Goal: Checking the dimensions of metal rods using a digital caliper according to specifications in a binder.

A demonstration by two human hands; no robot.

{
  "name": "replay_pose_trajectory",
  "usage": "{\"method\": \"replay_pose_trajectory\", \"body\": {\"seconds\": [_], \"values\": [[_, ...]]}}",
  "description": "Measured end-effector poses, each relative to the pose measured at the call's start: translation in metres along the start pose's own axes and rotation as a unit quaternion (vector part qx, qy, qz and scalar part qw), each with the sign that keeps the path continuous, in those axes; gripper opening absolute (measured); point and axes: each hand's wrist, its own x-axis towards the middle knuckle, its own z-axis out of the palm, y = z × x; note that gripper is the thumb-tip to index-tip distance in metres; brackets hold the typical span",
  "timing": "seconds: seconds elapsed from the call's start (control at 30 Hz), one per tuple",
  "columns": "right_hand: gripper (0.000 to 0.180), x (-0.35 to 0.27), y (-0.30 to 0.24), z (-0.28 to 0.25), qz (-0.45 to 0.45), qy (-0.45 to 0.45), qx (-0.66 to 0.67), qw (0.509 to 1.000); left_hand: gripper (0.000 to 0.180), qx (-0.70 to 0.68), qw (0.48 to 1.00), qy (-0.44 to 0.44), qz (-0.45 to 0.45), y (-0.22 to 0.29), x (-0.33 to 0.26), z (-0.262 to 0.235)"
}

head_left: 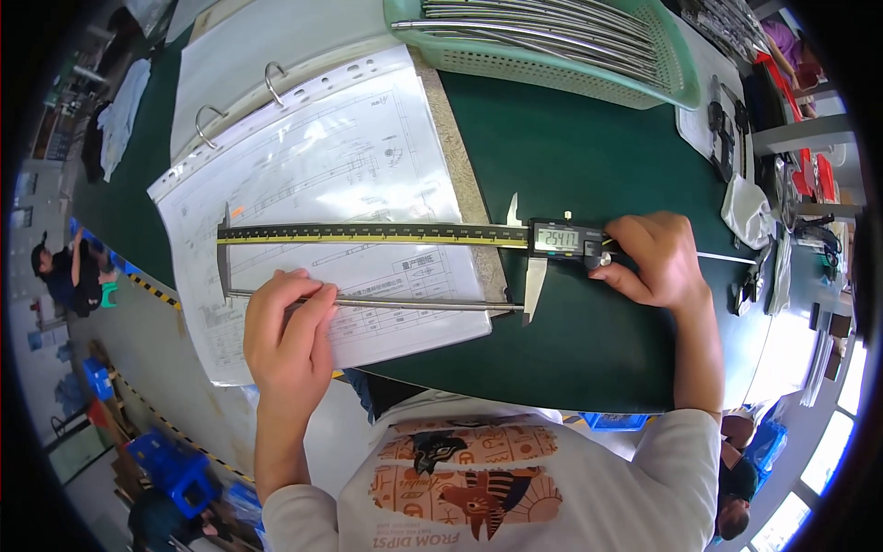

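Observation:
My left hand (292,327) is closed on a thin metal rod (423,304), pinching it near its left end. The rod lies lengthwise between the jaws of a long digital caliper (386,234), whose black beam runs parallel above it. One jaw meets the rod's left end and the other stands at its right end. At the display end, my right hand (655,258) grips the caliper, thumb and forefinger close to the sliding head. Under both lies a ring binder (303,175) with a drawing in a clear sleeve.
A pale green plastic basket (552,69) full of metal rods stands at the far side of the green table (570,350). Farther right lie another caliper (720,129) and a white cloth glove (747,212). Other people sit at the left and lower right edges.

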Motion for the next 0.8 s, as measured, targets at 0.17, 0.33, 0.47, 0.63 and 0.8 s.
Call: {"method": "replay_pose_trajectory", "body": {"seconds": [0.17, 0.33, 0.47, 0.63, 0.8], "values": [[0.042, 0.0028, 0.0001, 0.0000, 0.005, 0.001, 0.001, 1.000, 0.017, -0.005, 1.000, 0.003, 0.001, -0.0023, 0.0000, 0.0004], [0.044, 0.0027, 0.0017, 0.0018, 0.006, 0.001, 0.018, 1.000, 0.018, -0.014, 1.000, 0.006, 0.007, -0.0060, -0.0025, 0.0013], [0.044, 0.0035, 0.0007, 0.0019, 0.016, 0.007, 0.029, 0.999, 0.018, -0.005, 1.000, 0.007, 0.008, -0.0059, -0.0034, 0.0001], [0.044, 0.0021, 0.0015, 0.0019, 0.012, 0.009, 0.037, 0.999, 0.018, -0.012, 1.000, 0.004, 0.011, -0.0065, -0.0028, 0.0010], [0.044, -0.0001, 0.0024, 0.0028, 0.014, -0.006, 0.033, 0.999, 0.018, -0.010, 1.000, 0.004, 0.013, -0.0064, -0.0025, 0.0010]]}}
